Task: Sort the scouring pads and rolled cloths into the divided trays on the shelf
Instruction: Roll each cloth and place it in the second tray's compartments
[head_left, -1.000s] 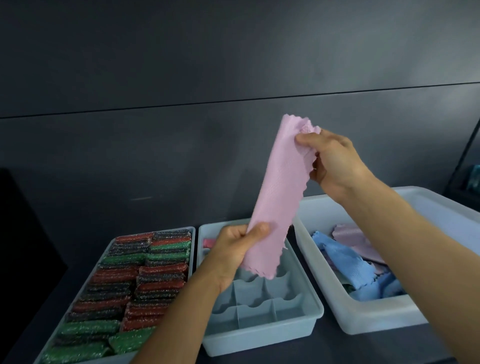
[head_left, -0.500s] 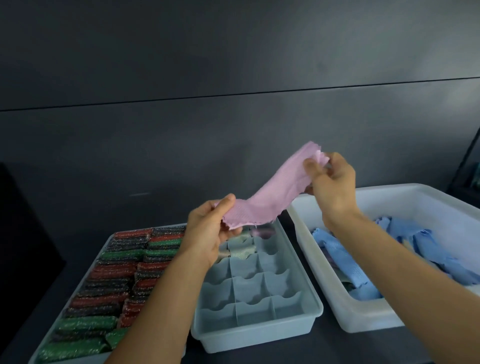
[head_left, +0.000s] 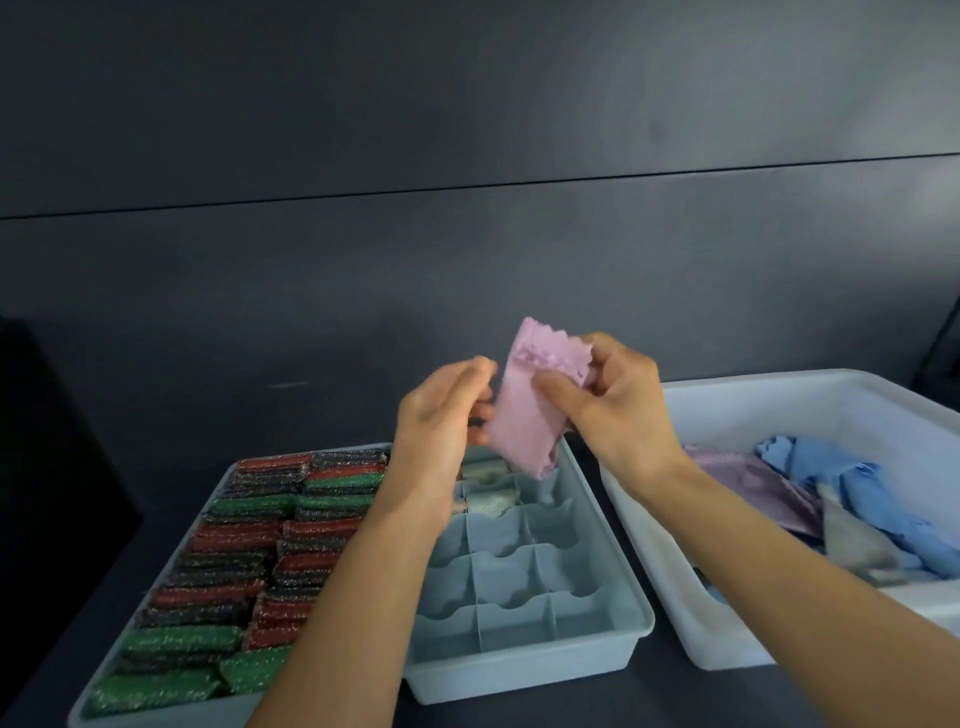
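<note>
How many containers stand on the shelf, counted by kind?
Pad tray, full of scouring pads: 1
Divided tray, near compartments empty: 1
White bin with loose cloths: 1
Total: 3

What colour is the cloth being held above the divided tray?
The cloth is pale pink, with a zigzag-cut edge; head view.
</note>
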